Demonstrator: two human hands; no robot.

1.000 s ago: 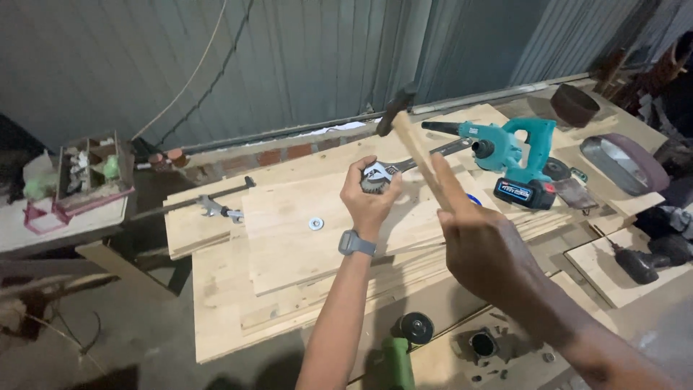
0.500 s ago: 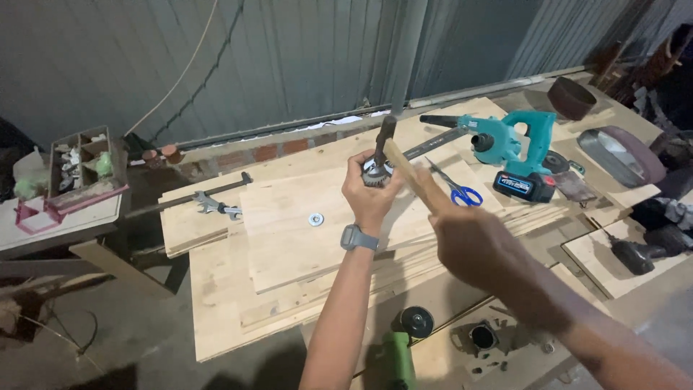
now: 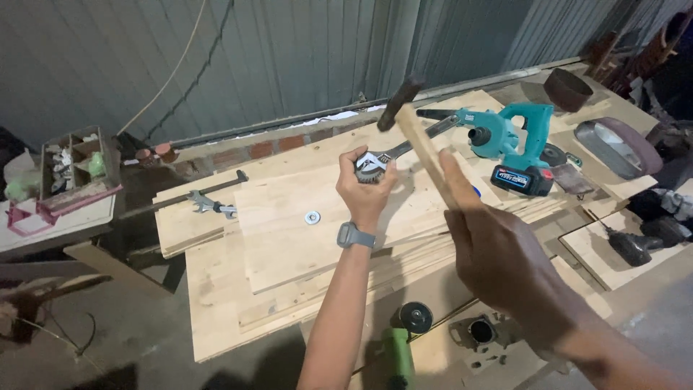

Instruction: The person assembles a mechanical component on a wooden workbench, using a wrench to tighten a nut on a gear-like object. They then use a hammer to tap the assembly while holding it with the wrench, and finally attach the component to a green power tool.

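Your right hand (image 3: 505,253) is wrapped around the wooden handle of a hammer (image 3: 419,137), raised, with the handle running up and away from your palm to the dark head. Just left of that head and a bit lower, your left hand (image 3: 367,189) is closed on a small round metal part (image 3: 369,170) that's caught in the jaws of a wrench (image 3: 411,144). The wrench's long axis runs off to the upper right, passing behind the hammer handle. Everything's hovering over the pale boards (image 3: 289,231).

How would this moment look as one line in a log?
left hand: grips wrench and round metal part | right hand: holds hammer raised | under: wooden boards
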